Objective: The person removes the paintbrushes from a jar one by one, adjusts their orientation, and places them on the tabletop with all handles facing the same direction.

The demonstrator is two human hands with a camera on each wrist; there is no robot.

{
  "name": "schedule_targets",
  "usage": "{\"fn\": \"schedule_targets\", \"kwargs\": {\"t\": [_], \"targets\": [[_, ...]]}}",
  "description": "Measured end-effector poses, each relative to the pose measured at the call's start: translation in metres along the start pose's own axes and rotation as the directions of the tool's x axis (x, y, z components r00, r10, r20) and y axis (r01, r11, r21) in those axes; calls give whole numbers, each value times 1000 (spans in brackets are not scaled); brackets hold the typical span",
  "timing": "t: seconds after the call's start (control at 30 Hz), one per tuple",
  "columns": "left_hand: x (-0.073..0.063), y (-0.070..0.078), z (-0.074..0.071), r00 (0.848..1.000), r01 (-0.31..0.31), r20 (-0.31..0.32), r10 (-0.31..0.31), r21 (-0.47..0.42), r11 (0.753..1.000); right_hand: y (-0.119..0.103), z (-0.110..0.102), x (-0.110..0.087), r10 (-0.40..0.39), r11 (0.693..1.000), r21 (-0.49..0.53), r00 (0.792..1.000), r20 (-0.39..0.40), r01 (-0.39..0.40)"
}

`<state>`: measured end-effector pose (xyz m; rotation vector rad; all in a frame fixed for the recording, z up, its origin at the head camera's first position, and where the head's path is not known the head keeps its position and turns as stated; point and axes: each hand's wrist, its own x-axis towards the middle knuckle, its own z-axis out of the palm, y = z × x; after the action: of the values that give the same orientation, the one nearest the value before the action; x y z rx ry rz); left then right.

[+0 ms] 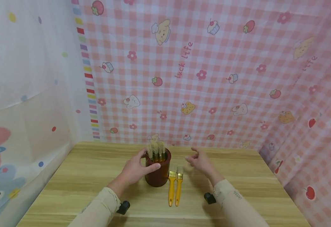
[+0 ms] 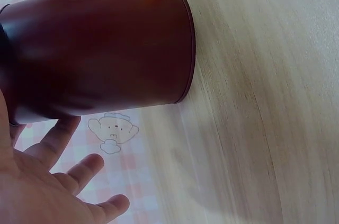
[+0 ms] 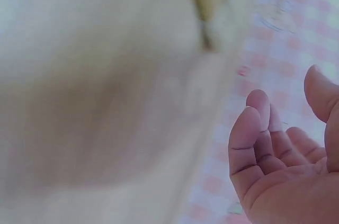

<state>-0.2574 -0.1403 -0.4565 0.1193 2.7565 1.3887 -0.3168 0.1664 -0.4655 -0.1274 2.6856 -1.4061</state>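
Note:
A dark red-brown cylindrical cup [image 1: 157,178] stands upright on the table, with several paintbrushes [image 1: 156,149] in it, bristles up. My left hand [image 1: 133,169] grips the cup near its rim, thumb across the front and index finger behind. In the left wrist view the other fingers [image 2: 85,173] spread away from the cup wall. Right of the cup lie two yellow-handled paintbrushes, a wider one [image 1: 171,188] and a narrower one [image 1: 179,189], bristles pointing away from me. Beyond and right of them, my right hand [image 1: 201,162] hovers with loosely bent fingers, holding nothing.
The wood-grain table [image 1: 91,176] ends at a pink checked cloth [image 1: 219,104] hung along the back and right. A white dotted cloth [image 1: 49,94] hangs on the left. Black wrist devices [image 1: 123,207] sit below both sleeves.

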Motion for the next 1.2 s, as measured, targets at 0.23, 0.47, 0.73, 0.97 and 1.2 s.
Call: {"fn": "schedule_targets", "kwargs": {"t": [0.23, 0.47, 0.73, 0.97, 1.2], "targets": [[-2, 1, -1, 1000, 1, 1, -1, 7, 1000, -36, -24, 9, -139, 990, -13, 989, 51, 140], [-1, 1, -3, 1000, 5, 7, -5, 4, 1000, -77, -14, 9, -197, 978, -30, 963, 182, 206], [1, 1, -1, 1000, 3, 16, -3, -7, 1000, -97, 14, 13, -207, 974, -31, 939, 275, 223], [0, 1, 0, 999, -27, 24, 27, -5, 1000, -97, 32, 12, -284, 952, -40, 928, 241, 302], [0, -1, -4, 999, -30, 11, 31, -20, 999, -100, 44, 12, -324, 939, -46, 920, 221, 341]]}}
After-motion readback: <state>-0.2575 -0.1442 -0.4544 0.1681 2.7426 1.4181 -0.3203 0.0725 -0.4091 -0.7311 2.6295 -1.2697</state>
